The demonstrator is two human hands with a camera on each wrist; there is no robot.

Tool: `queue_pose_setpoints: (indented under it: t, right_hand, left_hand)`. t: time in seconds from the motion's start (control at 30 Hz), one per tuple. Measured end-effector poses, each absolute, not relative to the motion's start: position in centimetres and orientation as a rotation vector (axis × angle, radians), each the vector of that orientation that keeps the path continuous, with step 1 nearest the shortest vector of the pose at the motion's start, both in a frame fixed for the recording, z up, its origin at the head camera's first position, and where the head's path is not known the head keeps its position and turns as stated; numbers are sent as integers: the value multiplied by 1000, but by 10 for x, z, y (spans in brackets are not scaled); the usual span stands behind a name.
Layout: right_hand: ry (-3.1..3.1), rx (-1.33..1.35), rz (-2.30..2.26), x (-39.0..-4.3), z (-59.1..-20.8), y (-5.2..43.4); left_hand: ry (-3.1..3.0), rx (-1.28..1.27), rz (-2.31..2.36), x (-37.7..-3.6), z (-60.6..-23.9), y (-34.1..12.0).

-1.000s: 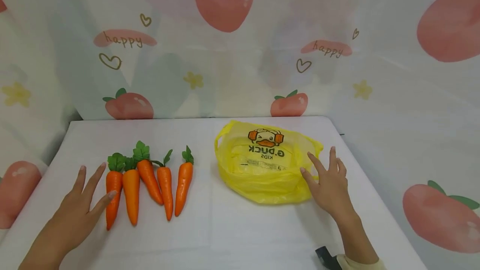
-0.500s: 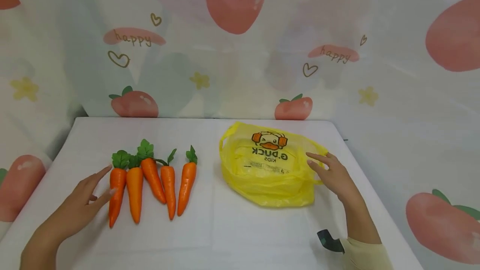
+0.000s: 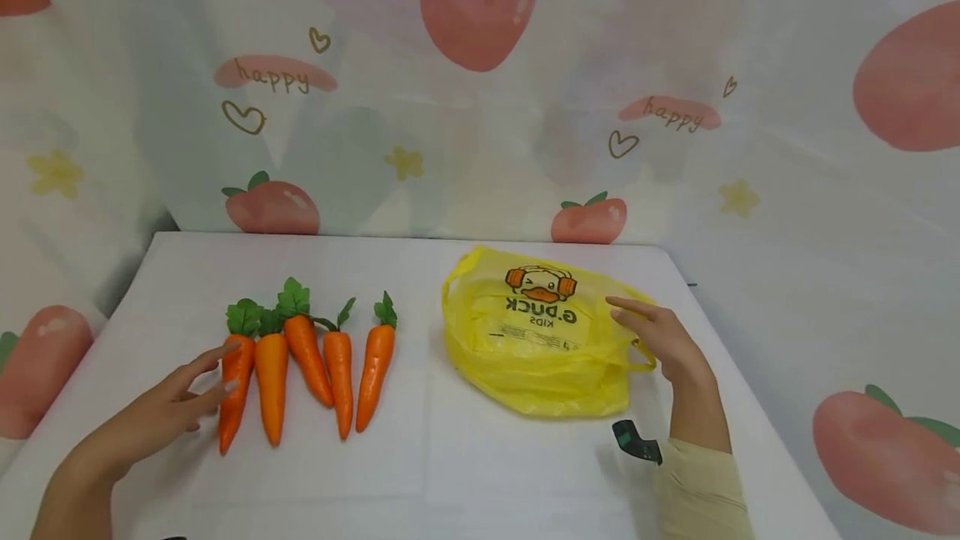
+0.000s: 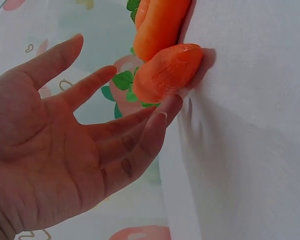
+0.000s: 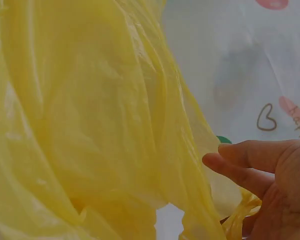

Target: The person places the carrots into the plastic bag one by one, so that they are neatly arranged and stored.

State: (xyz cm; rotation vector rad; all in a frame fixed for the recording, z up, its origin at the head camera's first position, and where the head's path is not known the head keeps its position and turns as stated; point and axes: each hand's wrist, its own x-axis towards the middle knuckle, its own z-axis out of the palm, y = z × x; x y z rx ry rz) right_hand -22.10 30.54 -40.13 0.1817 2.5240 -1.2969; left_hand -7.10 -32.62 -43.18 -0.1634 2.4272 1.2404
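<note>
Contents of the yellow bag (image 3: pixel 536 348) cannot be made out through the crumpled plastic, and the right wrist view is nearly filled by it. The right hand (image 3: pixel 663 338) is seen at the bag's right edge, fingers (image 5: pixel 245 160) fairly straight and touching the plastic; a handle loop lies under the palm, and whether it is gripped cannot be told. The left hand (image 3: pixel 161 415) is held open, fingers spread, fingertips (image 4: pixel 162 117) touching the leftmost carrot (image 3: pixel 236 386) in the row of five on the white table (image 3: pixel 480 473).
</note>
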Motion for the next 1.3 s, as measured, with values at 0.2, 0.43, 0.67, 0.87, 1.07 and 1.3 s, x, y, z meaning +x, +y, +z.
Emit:
queue_pose_setpoints:
  t: [0.2, 0.43, 0.67, 0.87, 1.07, 1.3]
  right_hand:
    - [2514, 172, -1290, -226, -398, 305]
    - [2427, 201, -1304, -219, -400, 319]
    - [2427, 217, -1314, -214, -408, 322]
    - [2433, 210, -1287, -214, -413, 319]
    - [2460, 203, -1300, -215, -414, 316]
    - [2550, 232, -1314, -222, -418, 308]
  left_hand:
    - [2415, -147, 1277, -75, -434, -324]
    - [2444, -119, 1285, -84, -435, -324]
    - [2434, -147, 1301, -86, -444, -324]
    - [2463, -164, 1289, -88, -451, -326]
    - [2525, -175, 1282, -91, -456, -323]
    - [2655, -161, 1229, -93, -461, -315]
